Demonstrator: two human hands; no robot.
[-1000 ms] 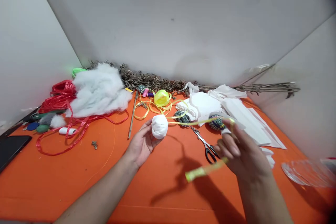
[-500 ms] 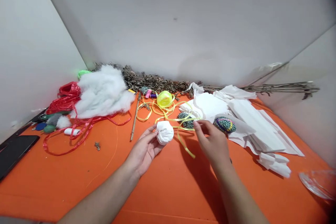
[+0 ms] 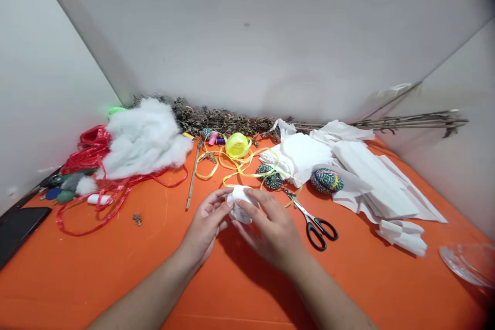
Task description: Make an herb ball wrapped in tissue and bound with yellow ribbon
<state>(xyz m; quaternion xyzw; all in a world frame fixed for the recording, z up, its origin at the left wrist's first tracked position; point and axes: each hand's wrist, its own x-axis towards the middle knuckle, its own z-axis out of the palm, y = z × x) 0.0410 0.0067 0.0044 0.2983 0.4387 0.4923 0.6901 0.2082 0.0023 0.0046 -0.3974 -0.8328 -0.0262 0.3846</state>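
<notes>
- Pale grey walls (image 3: 247, 51) fill the upper frame; below them lies a bright orange tabletop (image 3: 162, 289).
- Centre of frame: round white ball with a creased, paper-like covering (image 3: 237, 194), raised between both hands.
- Left hand (image 3: 203, 227): fingers curled, gripping the ball's left side.
- Right hand (image 3: 276, 232): fingers bent over the ball's right side and front, pressing on it; part of the ball hidden.
- Just behind the ball: loose loops of thin yellow ribbon leading about a yellow ribbon roll (image 3: 237, 146). Cannot tell whether any strand is fixed to the ball.
- Right of centre: black-handled metal scissors (image 3: 305, 212), handles towards the viewer; near them, a dark green-and-white yarn bundle (image 3: 269, 176) and an oval multicoloured yarn ball (image 3: 327, 181).
- Mid right: stacked and overlapping white sheets (image 3: 371, 180).
- Mid left: fluffy white fibre heap (image 3: 149, 136), shiny red plastic ribbon (image 3: 87, 158), white thread spool (image 3: 99, 199).
- Along the back wall: dried brown leafy stems (image 3: 220, 121).
</notes>
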